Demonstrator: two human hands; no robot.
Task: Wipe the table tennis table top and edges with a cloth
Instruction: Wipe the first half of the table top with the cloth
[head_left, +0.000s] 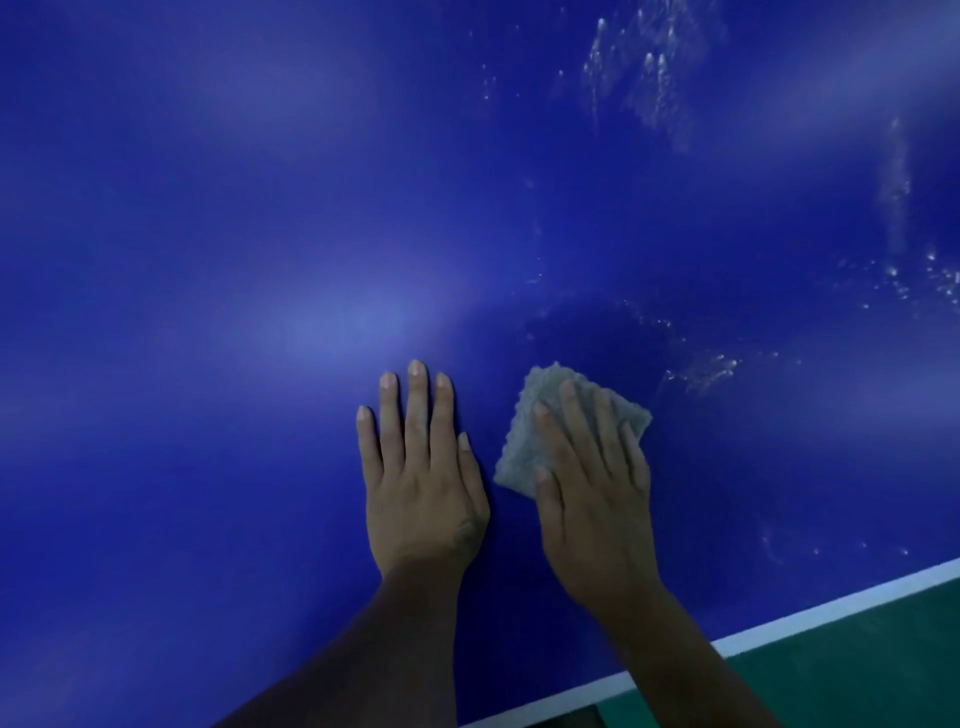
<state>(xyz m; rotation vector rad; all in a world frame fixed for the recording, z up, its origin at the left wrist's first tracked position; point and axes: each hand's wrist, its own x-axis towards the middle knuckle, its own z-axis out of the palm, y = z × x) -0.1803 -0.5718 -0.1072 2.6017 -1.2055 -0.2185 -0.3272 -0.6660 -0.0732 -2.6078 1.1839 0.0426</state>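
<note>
- On the near part of the glossy blue table tennis table top, a small grey woven cloth lies flat under the right hand, whose straight fingers press it down without curling round it.
- Just beside it, the left hand rests palm-down on the bare surface, fingers extended, holding nothing.
- Pale wet specks and smears toward the far right suggest that area is left to wipe; the left side looks even.
- The white edge stripe gives no clue; the edges probably remain.
- The table's far end and sides are cut off, and blur softens the specks.
</note>
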